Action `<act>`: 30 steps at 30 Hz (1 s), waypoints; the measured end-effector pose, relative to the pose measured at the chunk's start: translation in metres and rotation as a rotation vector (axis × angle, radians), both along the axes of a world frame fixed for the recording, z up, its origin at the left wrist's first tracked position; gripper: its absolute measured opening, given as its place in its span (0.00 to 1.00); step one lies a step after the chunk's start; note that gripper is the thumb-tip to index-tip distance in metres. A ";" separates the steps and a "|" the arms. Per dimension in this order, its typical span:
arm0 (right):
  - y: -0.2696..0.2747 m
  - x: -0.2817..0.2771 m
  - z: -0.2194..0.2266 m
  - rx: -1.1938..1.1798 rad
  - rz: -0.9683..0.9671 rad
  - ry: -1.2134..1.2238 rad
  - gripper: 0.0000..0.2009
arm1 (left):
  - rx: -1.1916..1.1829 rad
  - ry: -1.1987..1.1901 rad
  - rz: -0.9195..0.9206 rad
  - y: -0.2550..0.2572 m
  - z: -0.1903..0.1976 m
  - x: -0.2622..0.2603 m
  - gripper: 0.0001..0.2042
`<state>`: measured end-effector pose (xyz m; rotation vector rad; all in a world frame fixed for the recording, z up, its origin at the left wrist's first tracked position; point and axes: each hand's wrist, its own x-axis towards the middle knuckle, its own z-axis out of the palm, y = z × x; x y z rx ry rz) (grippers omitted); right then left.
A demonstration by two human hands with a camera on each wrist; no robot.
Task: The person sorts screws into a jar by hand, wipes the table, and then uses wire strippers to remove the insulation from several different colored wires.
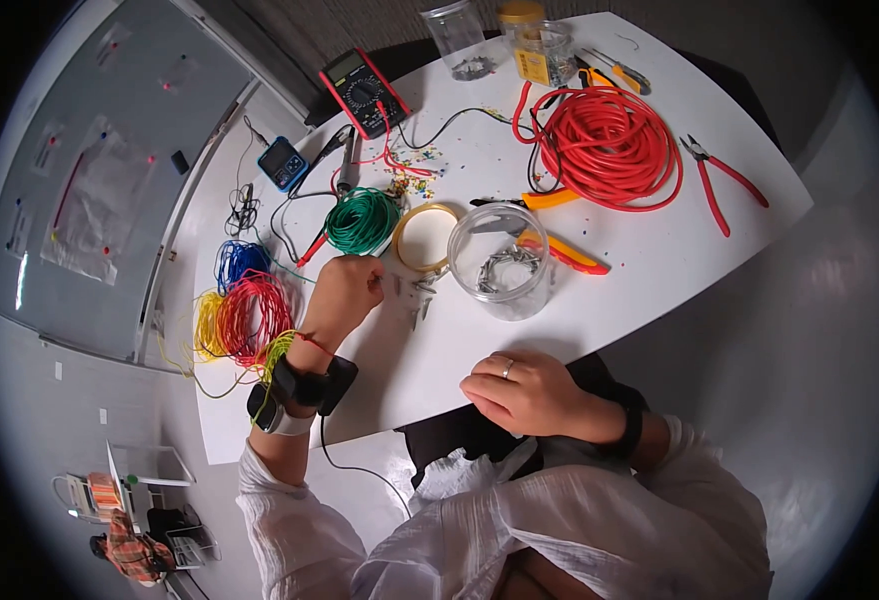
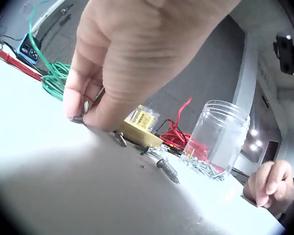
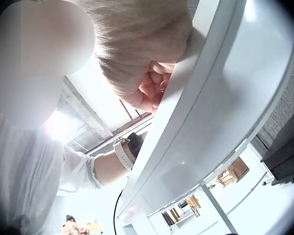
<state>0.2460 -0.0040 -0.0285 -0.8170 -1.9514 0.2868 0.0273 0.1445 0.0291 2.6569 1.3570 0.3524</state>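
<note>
My left hand [image 1: 341,300] is low over the white table [image 1: 599,290], thumb and fingertips pinching a small metal screw [image 2: 86,105], mostly hidden by the fingers. Beside it lie several loose silver screws [image 2: 167,171], which form a small cluster left of the clear plastic jar [image 1: 500,298]. More screws are inside this open jar. A roll of tape [image 1: 397,240] and a coil of green wire [image 1: 362,221] sit just beyond the left hand. Near the table's front edge rests my right hand [image 1: 531,393], its fingers loosely curled with nothing in them.
Coils of blue [image 1: 239,262], yellow and red wire lie at the left. Farther back are a multimeter [image 1: 364,92], a small blue meter [image 1: 282,163], and a large red cable coil [image 1: 614,150]. Red-handled pliers [image 1: 724,185] are at the right; more jars stand at the back.
</note>
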 end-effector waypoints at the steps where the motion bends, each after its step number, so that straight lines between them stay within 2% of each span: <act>1: 0.000 0.000 0.001 0.002 0.002 0.008 0.06 | 0.002 0.006 0.006 0.000 0.002 0.001 0.06; 4: -0.001 0.000 0.000 -0.005 0.005 0.016 0.04 | 0.062 -0.067 0.004 -0.007 0.008 -0.002 0.05; 7: -0.001 0.000 0.001 -0.013 0.008 0.010 0.04 | 0.034 -0.183 0.066 -0.022 0.050 0.013 0.06; 11: -0.001 0.000 0.000 -0.008 0.006 -0.009 0.04 | 0.042 -0.393 0.027 -0.038 0.089 0.049 0.05; 13: -0.001 -0.001 0.000 -0.003 -0.006 -0.009 0.04 | -0.050 -0.538 -0.145 -0.040 0.094 0.067 0.05; 15: -0.001 -0.001 -0.001 0.005 -0.015 -0.011 0.04 | -0.099 -0.369 -0.309 -0.043 0.104 0.089 0.06; 16: -0.001 -0.001 -0.001 0.005 -0.017 -0.015 0.04 | -0.163 -0.261 -0.323 -0.037 0.101 0.096 0.07; 17: -0.001 -0.001 -0.001 0.005 -0.020 -0.018 0.04 | -0.162 -0.266 -0.323 -0.033 0.097 0.100 0.07; 19: -0.001 -0.002 -0.002 0.010 -0.013 -0.015 0.04 | 0.124 -0.216 -0.538 -0.029 0.092 0.105 0.09; 20: -0.001 -0.002 -0.003 0.015 -0.008 -0.005 0.04 | 0.157 -0.267 -0.438 -0.036 0.094 0.104 0.09; 25: -0.001 -0.001 -0.001 0.030 0.003 -0.023 0.04 | 0.389 -0.488 -0.249 -0.074 0.104 0.071 0.10; 26: -0.001 -0.001 -0.001 0.047 -0.001 -0.027 0.04 | 0.411 -0.452 -0.219 -0.090 0.107 0.066 0.07; 27: -0.001 -0.002 0.000 0.042 0.002 -0.033 0.04 | 0.280 -0.460 -0.182 -0.106 0.105 0.055 0.06; 28: -0.001 -0.002 0.000 0.045 -0.018 -0.028 0.04 | 0.281 -0.475 -0.219 -0.117 0.104 0.048 0.05; 29: -0.001 -0.002 0.000 0.048 -0.040 -0.023 0.04 | 0.377 -0.502 -0.253 -0.129 0.099 0.038 0.06; 30: -0.001 -0.003 -0.001 0.043 -0.041 -0.033 0.04 | 0.450 -0.652 -0.292 -0.143 0.093 0.036 0.07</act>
